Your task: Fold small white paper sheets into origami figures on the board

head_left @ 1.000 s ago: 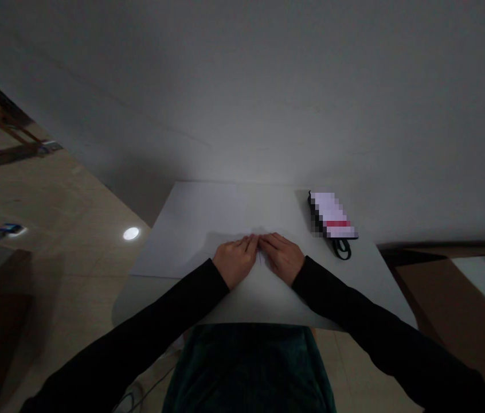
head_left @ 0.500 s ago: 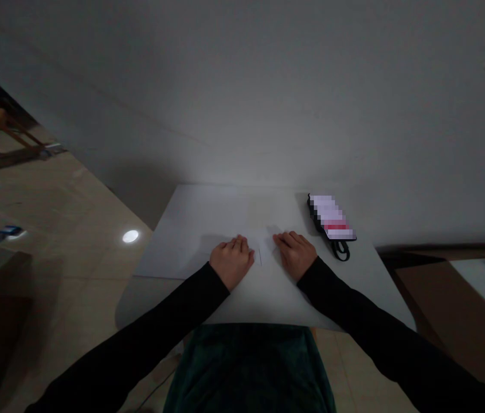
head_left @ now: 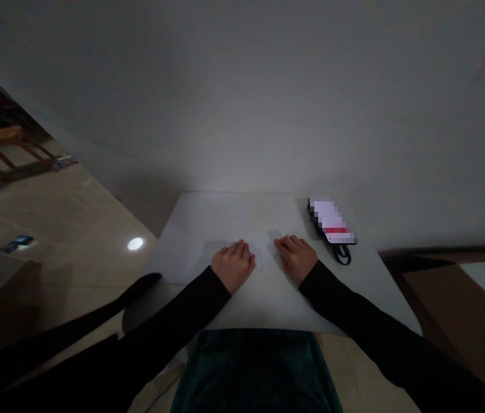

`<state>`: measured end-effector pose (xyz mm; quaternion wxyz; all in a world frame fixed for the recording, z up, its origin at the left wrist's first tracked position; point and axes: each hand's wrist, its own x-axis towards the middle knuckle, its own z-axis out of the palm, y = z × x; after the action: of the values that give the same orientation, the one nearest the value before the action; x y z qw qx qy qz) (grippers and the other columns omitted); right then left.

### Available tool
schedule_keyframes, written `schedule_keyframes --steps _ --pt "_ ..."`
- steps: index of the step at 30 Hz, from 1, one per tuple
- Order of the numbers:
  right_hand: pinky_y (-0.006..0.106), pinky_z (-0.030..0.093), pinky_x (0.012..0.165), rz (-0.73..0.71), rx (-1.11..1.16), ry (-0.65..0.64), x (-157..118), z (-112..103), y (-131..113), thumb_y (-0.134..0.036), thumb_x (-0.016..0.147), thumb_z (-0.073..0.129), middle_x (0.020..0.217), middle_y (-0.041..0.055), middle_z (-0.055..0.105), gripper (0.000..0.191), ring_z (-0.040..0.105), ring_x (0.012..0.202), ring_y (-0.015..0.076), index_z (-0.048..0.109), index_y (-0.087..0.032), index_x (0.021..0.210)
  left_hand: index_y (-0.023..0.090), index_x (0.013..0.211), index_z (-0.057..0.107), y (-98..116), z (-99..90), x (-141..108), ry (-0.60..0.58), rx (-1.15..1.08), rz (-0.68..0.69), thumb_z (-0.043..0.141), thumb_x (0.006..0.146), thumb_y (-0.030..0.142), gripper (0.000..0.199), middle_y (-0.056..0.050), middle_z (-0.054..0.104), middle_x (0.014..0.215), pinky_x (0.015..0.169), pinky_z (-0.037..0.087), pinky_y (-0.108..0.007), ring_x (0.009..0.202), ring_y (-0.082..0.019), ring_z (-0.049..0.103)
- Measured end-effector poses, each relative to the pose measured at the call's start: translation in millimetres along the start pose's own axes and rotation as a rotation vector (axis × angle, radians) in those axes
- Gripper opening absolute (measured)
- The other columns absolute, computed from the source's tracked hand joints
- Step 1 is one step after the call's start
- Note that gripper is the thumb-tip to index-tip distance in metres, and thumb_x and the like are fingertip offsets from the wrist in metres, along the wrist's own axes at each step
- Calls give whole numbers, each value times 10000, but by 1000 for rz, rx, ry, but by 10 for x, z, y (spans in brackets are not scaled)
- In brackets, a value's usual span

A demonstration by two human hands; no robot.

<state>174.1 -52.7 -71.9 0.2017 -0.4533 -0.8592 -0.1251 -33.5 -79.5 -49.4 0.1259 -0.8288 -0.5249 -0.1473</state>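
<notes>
My left hand (head_left: 234, 267) rests palm down on the white tabletop, its fingers curled and close together. Beneath and beside it lies white paper (head_left: 202, 229), and a thin straight line, perhaps a paper edge, shows just right of the thumb. A short gap away, my right hand (head_left: 297, 259) also rests on the table, fingers bent and drawn together. I see nothing held in either hand, though both palms are hidden. Nearest to my right hand is a phone (head_left: 332, 221) in a black case with a looped strap, its screen lit and blurred.
The white table (head_left: 259, 312) stands against a grey wall (head_left: 242, 97). A wooden chair or stool (head_left: 6, 140) is at far left on the tiled floor. Cardboard (head_left: 453, 298) lies to the right. A dark tapered shape (head_left: 139, 287), unclear in kind, overlaps the table's left edge.
Both hands keep their places on the table. The view has shifted slightly, and a dark tapered shape has come in at the lower left, over the table's edge.
</notes>
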Motion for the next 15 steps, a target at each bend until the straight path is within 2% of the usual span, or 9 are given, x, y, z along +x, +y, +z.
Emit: schedule_keyframes --steps 3,5,7,9,12,15 --pt "367 413 738 -4 18 3 -2 -2 9 -88 844 485 954 103 682 296 551 893 240 658 -133 1079 108 1020 685 -53 -30 21 -6 -12 12 426 927 273 322 -149 695 1099 727 539 -367 888 -244 688" --pt "367 416 741 -8 33 7 4 -7 11 -95 837 488 955 108 678 300 549 890 240 660 -128 1081 138 970 691 -122 -63 62 -39 -50 -3 415 944 318 331 -117 720 1011 707 526 -363 858 -237 677" --pt "367 424 740 -4 64 19 20 -13 14 -134 833 509 937 107 671 280 551 884 240 671 -129 1061 163 966 680 -201 -89 120 -73 -116 -44 455 932 371 309 -93 718 959 736 513 -369 899 -242 652" --pt "356 434 717 30 120 37 48 -10 26 -203 850 526 871 94 656 224 555 844 230 699 -153 983 165 1078 635 -268 -95 188 -88 -184 -81 549 878 430 343 -95 682 1070 832 488 -401 1026 -264 600" --pt "332 447 682 126 262 76 90 29 77 -309 879 541 797 80 619 225 548 786 208 720 -192 810 174 1239 530 -323 -68 290 -144 -255 -108 667 785 464 557 -105 595 1247 923 430 -444 1151 -293 514" --pt "361 468 757 173 396 124 111 102 148 -346 847 601 952 101 617 195 546 891 227 713 -204 772 230 1276 492 -349 -22 379 -234 -331 -140 734 726 433 634 -65 623 1175 879 429 -422 1098 -279 532"
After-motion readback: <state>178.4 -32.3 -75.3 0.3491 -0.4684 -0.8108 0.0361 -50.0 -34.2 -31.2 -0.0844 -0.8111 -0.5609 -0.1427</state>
